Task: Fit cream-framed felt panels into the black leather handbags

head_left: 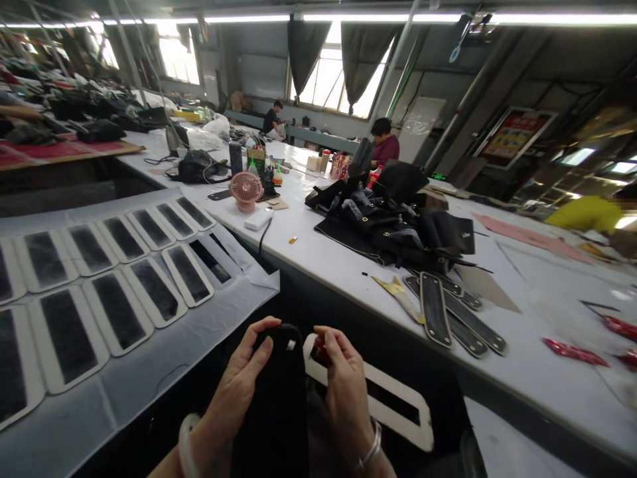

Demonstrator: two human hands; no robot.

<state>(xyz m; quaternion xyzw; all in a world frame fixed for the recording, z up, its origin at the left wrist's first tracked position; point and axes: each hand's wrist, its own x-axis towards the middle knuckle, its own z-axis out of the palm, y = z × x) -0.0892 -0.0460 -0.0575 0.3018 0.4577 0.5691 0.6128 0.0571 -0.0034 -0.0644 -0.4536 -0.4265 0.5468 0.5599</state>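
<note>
My left hand (237,378) grips the upper left edge of a long black leather strip (279,405), with the thumb on its face and the fingers behind. A small white mark shows close to the strip's rounded top end. Just right of that end is my right hand (346,392), thumb and fingers pinched together; what they hold, if anything, is too small to make out. Below and behind my right hand lies a white-bordered panel (425,425) with a black middle, partly covered by the hand.
On the left, rows of white-bordered black panels (117,309) lie on a pale sheet. A pink fan (245,190), a black bag pile (393,216) and stitched black straps (435,309) are on the white table (323,292). Several people work farther off.
</note>
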